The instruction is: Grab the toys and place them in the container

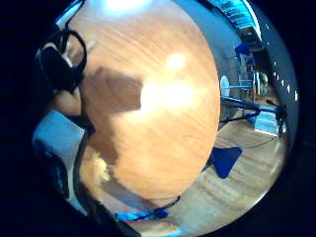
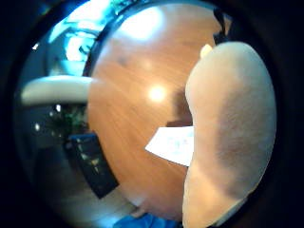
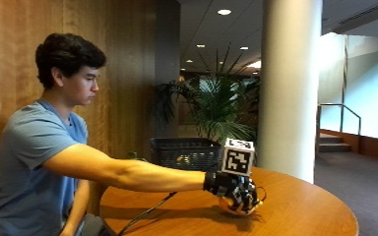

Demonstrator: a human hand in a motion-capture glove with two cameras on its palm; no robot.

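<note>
In the outside view my gloved right hand [image 3: 234, 189] reaches out over the round wooden table [image 3: 307, 206], fingers curled down around a tan-orange plush toy [image 3: 238, 207]. The toy sits low over the tabletop with its shadow right under it. The same plush toy [image 2: 228, 133] fills one side of the thumb side palm view, close to the palm. Its fuzzy edge [image 1: 94, 168] shows beside the glove straps in the little finger side view. A black mesh basket [image 3: 184, 152] stands behind the table's far edge, beyond my forearm.
A white sheet of paper [image 2: 172, 145] lies on the table under the toy. A cable [image 3: 146, 212] trails from the hand toward the person. A large white column [image 3: 291, 83] and a potted palm [image 3: 222, 105] stand behind the table.
</note>
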